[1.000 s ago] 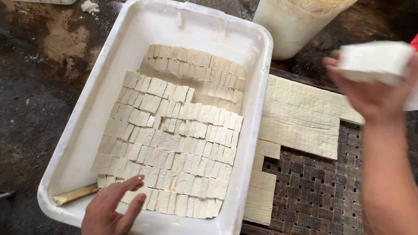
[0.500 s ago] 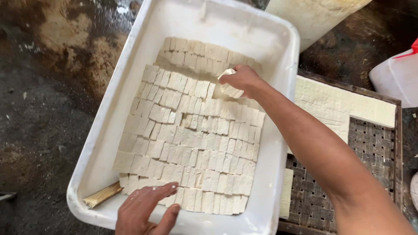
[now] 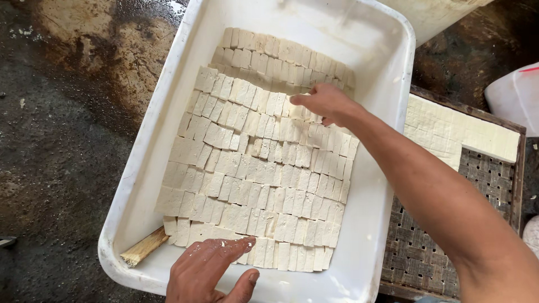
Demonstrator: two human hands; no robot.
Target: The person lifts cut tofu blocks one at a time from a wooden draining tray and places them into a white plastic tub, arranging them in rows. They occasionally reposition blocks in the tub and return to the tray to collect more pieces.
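Note:
A big white plastic tub (image 3: 393,73) on the ground holds several overlapping rows of pale tofu slices (image 3: 252,168). My right hand (image 3: 323,102) reaches across from the right and rests with fingers bent on the slices in the upper right rows; whether it grips a slice is hidden. My left hand (image 3: 210,272) lies flat with fingers apart on the near edge of the slices at the tub's front, holding nothing. A short wooden stick (image 3: 143,248) lies in the tub's front left corner.
To the right stands a woven wooden tray (image 3: 432,252) with a slab of uncut tofu (image 3: 449,132) on it. A white bucket (image 3: 432,14) is at the top right, a white container (image 3: 514,95) at the far right. The wet stained floor (image 3: 67,140) fills the left.
My right hand came from the tray side with a tofu piece down into the tub and now rests on the upper right rows. My left hand stayed at the tub's front.

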